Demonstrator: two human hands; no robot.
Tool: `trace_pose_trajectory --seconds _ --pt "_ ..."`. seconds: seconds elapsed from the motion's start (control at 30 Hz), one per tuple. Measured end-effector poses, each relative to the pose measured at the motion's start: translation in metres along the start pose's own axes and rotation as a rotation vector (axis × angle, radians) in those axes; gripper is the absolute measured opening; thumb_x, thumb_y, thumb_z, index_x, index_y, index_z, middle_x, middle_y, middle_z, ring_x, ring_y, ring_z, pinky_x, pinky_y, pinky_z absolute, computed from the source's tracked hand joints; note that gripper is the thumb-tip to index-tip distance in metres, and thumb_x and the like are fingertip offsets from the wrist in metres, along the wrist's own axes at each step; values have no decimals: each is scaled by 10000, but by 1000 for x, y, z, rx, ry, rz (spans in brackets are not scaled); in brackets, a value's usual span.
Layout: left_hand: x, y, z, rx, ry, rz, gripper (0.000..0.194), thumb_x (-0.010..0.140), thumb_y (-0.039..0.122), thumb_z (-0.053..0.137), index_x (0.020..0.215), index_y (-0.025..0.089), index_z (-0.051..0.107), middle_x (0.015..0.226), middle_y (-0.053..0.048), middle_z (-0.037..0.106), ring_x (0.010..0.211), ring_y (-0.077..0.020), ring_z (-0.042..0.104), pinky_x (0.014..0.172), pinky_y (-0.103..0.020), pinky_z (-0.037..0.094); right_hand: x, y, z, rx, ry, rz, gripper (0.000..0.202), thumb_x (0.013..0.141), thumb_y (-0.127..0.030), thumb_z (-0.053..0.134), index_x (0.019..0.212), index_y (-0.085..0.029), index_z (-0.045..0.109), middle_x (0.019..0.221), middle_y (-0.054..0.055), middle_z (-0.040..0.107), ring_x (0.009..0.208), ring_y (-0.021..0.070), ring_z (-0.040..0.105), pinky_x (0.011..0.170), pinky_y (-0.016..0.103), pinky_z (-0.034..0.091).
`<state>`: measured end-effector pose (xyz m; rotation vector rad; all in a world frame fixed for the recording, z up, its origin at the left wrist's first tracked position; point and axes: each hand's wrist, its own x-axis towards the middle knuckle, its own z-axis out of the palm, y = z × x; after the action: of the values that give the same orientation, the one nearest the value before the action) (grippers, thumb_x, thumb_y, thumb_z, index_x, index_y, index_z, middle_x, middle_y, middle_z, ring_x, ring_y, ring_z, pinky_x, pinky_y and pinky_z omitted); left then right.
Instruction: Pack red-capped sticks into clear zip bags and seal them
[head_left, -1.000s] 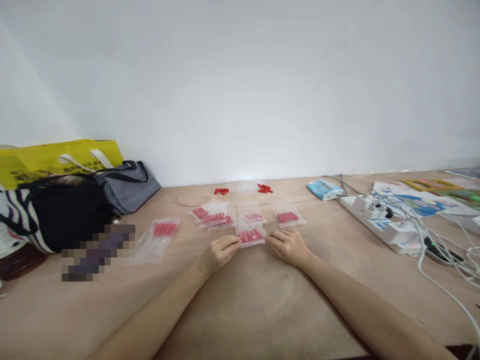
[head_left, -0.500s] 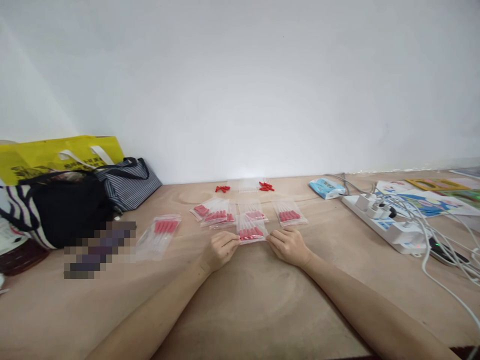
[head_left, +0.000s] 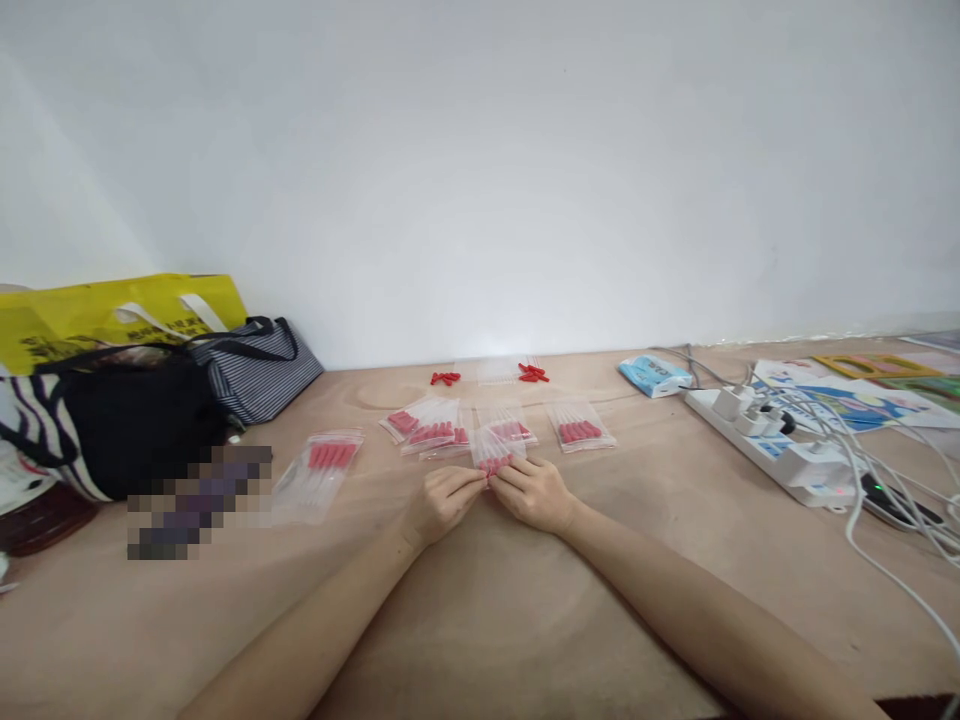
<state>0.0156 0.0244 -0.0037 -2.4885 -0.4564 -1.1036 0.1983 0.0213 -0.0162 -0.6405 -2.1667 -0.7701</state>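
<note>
My left hand and my right hand meet at the middle of the wooden table, both pinching one small clear bag of red-capped sticks by its near edge. Just beyond it lie more such bags: a pile to the left, one bag behind, one to the right. A lone bag lies further left. Loose red caps and red-capped sticks rest by the wall.
Bags stand at the left: a yellow one, a striped one, a black one. A blue packet, a white power strip with plugs and trailing cables, and printed sheets fill the right.
My right hand has slid left along the bag's near edge until it meets my left hand. The bag between them now looks narrower and bunched. My left hand has stayed in place.
</note>
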Motion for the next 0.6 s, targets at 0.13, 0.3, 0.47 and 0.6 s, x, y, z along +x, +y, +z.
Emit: trace_pose_trajectory --seconds 0.13,0.3,0.47,0.6 --pt "2 1 -1 25 -24 -9 153 826 92 439 842 141 583 781 -54 659 702 -137 623 640 -263 529 3 -1 1 -12 8 -26 251 851 -141 396 650 -164 545 589 4 534 605 114 456 533 271 267" --pt "3 3 -2 23 -6 -5 133 815 81 448 820 130 571 742 -58 652 692 -144 614 636 -272 530 -2 3 -4 -21 -27 -49 292 865 -132 345 645 -161 535 603 14 525 599 121 438 530 283 240" --pt "1 3 -2 3 10 -41 117 811 77 464 816 136 565 744 -51 649 716 -137 617 667 -261 532 -19 19 -16 -78 -117 -8 270 870 -130 348 698 -158 555 643 25 540 594 120 428 536 286 228" --pt "-1 3 0 -12 3 -47 112 811 83 467 792 138 563 734 -45 649 738 -144 621 691 -264 530 -31 28 -23 -92 -130 25 289 882 -205 382 647 -163 543 589 16 518 572 117 429 532 280 229"
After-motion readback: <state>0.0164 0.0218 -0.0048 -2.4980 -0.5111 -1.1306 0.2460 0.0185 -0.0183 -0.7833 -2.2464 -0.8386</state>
